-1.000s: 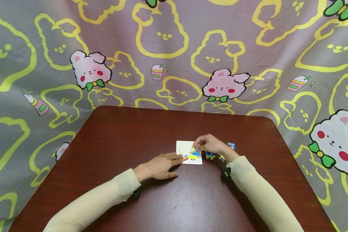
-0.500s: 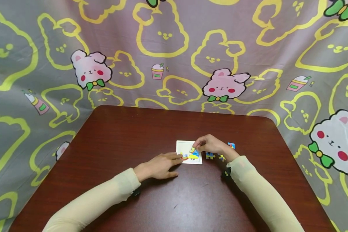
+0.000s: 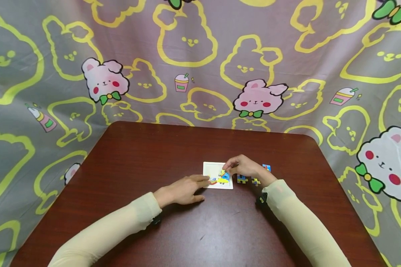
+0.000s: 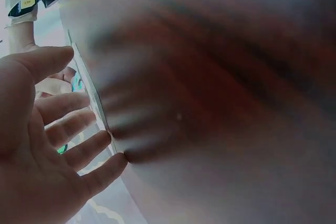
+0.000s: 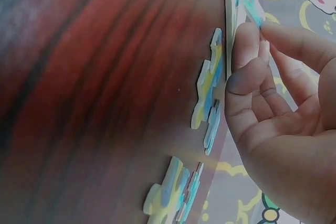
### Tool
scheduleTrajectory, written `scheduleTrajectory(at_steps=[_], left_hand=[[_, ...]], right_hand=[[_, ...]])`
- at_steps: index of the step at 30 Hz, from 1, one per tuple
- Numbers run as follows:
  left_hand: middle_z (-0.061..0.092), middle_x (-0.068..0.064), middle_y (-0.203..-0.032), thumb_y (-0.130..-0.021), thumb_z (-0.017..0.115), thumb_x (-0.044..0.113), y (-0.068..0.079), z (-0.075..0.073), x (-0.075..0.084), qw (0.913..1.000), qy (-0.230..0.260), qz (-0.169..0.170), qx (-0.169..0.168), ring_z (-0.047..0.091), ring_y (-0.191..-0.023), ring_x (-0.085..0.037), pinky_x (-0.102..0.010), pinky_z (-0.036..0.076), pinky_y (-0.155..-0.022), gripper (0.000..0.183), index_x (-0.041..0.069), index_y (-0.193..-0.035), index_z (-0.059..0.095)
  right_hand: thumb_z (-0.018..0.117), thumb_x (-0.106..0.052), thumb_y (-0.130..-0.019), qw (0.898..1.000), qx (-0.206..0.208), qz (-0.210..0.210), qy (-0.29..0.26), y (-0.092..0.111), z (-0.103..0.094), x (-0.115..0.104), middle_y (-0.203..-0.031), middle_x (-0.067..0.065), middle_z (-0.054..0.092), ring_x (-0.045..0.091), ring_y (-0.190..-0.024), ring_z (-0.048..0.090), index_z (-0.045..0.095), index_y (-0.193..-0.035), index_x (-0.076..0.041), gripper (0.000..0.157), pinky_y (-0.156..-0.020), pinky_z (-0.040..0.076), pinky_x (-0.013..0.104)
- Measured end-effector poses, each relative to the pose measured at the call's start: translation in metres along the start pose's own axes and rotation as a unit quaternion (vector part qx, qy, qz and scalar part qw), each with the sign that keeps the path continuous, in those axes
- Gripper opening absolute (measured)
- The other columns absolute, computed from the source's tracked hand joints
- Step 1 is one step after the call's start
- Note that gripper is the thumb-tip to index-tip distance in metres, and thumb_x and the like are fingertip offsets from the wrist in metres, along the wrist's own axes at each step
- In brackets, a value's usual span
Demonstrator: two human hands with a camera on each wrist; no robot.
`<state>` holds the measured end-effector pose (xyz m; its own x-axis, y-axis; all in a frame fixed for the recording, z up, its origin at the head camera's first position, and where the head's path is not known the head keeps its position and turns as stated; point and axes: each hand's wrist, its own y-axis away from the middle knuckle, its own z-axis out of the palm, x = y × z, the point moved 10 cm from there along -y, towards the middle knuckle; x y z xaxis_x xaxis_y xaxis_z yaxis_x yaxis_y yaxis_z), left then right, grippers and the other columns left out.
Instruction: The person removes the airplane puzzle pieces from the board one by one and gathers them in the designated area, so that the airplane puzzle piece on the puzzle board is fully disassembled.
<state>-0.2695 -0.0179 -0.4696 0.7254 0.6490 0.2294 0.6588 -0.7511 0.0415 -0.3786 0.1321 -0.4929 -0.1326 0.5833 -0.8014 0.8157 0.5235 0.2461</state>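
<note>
1. A white puzzle tray (image 3: 214,170) is set on the dark wooden table (image 3: 153,148), and its lower right part is partly filled with coloured pieces (image 3: 222,180).
2. The tray's left edge is touched by the left hand (image 3: 185,191); its fingers are extended and slightly spread, and nothing is gripped by it.
3. A small puzzle piece (image 5: 254,8) is pinched between the thumb and forefinger of the right hand (image 3: 243,165), above the tray's right side; whether the tray is touched by the piece cannot be told.
4. Loose puzzle pieces (image 3: 242,179) are scattered just right of the tray, partly hidden by the right forearm.
5. The table is backed by a rabbit-patterned curtain (image 3: 204,76).
</note>
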Motion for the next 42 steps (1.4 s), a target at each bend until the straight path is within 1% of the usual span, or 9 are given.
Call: scheduleTrajectory(at_steps=[4, 9, 13, 19, 22, 26, 30, 37, 42], left_hand=[[0.046, -0.011, -0.155, -0.096, 0.065, 0.034, -0.001, -0.002, -0.004, 1.0000, 0.005, -0.006, 0.003, 0.044, -0.143, -0.028, -0.040, 0.038, -0.116, 0.059, 0.005, -0.144, 0.052], [0.048, -0.014, -0.153, -0.095, 0.066, 0.034, -0.004, -0.004, -0.009, 0.9999, -0.006, -0.011, 0.010, 0.045, -0.142, -0.032, -0.046, 0.042, -0.113, 0.059, 0.003, -0.144, 0.052], [0.049, -0.015, -0.152, -0.094, 0.066, 0.034, -0.007, -0.007, -0.017, 0.9994, -0.007, -0.031, 0.017, 0.045, -0.142, -0.035, -0.050, 0.043, -0.111, 0.059, 0.005, -0.144, 0.053], [0.046, -0.014, -0.154, -0.094, 0.067, 0.036, -0.011, -0.009, -0.029, 0.9973, -0.003, -0.073, 0.012, 0.043, -0.143, -0.038, -0.058, 0.045, -0.106, 0.061, 0.009, -0.145, 0.051], [0.045, -0.014, -0.155, -0.093, 0.067, 0.037, -0.013, -0.009, -0.034, 0.9960, -0.009, -0.089, 0.009, 0.043, -0.143, -0.038, -0.057, 0.045, -0.107, 0.062, 0.009, -0.146, 0.050], [0.042, -0.012, -0.157, -0.094, 0.066, 0.040, -0.015, -0.007, -0.041, 0.9936, -0.017, -0.111, 0.003, 0.041, -0.144, -0.036, -0.057, 0.044, -0.107, 0.063, 0.011, -0.148, 0.049], [0.041, -0.012, -0.158, -0.094, 0.066, 0.042, -0.017, -0.005, -0.047, 0.9919, -0.024, -0.124, -0.002, 0.040, -0.145, -0.036, -0.058, 0.043, -0.108, 0.064, 0.013, -0.148, 0.048], [0.039, -0.009, -0.160, -0.095, 0.063, 0.045, -0.018, -0.004, -0.051, 0.9897, -0.020, -0.141, -0.015, 0.037, -0.147, -0.033, -0.058, 0.042, -0.109, 0.065, 0.016, -0.150, 0.046], [0.038, -0.006, -0.160, -0.095, 0.062, 0.047, -0.019, -0.004, -0.051, 0.9880, -0.012, -0.152, -0.026, 0.036, -0.148, -0.032, -0.058, 0.041, -0.110, 0.066, 0.017, -0.151, 0.045]], right_hand=[[0.072, -0.009, -0.088, 1.000, 0.005, 0.004, -0.007, 0.000, -0.002, 0.004, -0.083, 0.005, 0.073, 0.017, -0.068, 0.063, 0.076, -0.101, -0.010, 0.013, -0.057, 0.050, 0.031], [0.072, -0.011, -0.090, 1.000, 0.011, 0.016, -0.009, 0.003, -0.005, 0.010, -0.082, 0.003, 0.072, 0.017, -0.068, 0.062, 0.076, -0.101, -0.012, 0.012, -0.057, 0.050, 0.030], [0.072, -0.014, -0.090, 1.000, 0.012, 0.024, -0.010, 0.006, -0.008, 0.014, -0.083, 0.001, 0.072, 0.017, -0.066, 0.059, 0.076, -0.100, -0.013, 0.011, -0.057, 0.049, 0.030], [0.068, -0.012, -0.093, 1.000, 0.007, 0.009, 0.005, 0.013, -0.014, 0.011, -0.081, 0.003, 0.072, 0.018, -0.068, 0.061, 0.076, -0.103, -0.014, 0.013, -0.058, 0.052, 0.032], [0.067, -0.011, -0.093, 1.000, 0.004, -0.003, 0.013, 0.016, -0.016, 0.011, -0.079, 0.005, 0.071, 0.019, -0.070, 0.062, 0.076, -0.104, -0.011, 0.014, -0.059, 0.052, 0.032], [0.069, -0.011, -0.092, 1.000, 0.000, -0.009, 0.011, 0.019, -0.019, 0.012, -0.080, 0.006, 0.072, 0.020, -0.071, 0.063, 0.075, -0.106, -0.009, 0.016, -0.060, 0.053, 0.033], [0.068, -0.013, -0.092, 1.000, -0.003, -0.008, 0.010, 0.022, -0.023, 0.014, -0.080, 0.006, 0.072, 0.022, -0.073, 0.064, 0.075, -0.107, -0.011, 0.017, -0.062, 0.054, 0.035], [0.068, -0.009, -0.092, 1.000, 0.002, -0.021, -0.013, 0.026, -0.031, 0.021, -0.081, 0.009, 0.072, 0.022, -0.074, 0.067, 0.075, -0.107, -0.007, 0.017, -0.059, 0.053, 0.033], [0.069, -0.013, -0.093, 1.000, 0.004, 0.005, -0.011, 0.032, -0.038, 0.030, -0.092, 0.005, 0.073, 0.021, -0.079, 0.069, 0.076, -0.107, -0.013, 0.016, -0.065, 0.055, 0.036]])
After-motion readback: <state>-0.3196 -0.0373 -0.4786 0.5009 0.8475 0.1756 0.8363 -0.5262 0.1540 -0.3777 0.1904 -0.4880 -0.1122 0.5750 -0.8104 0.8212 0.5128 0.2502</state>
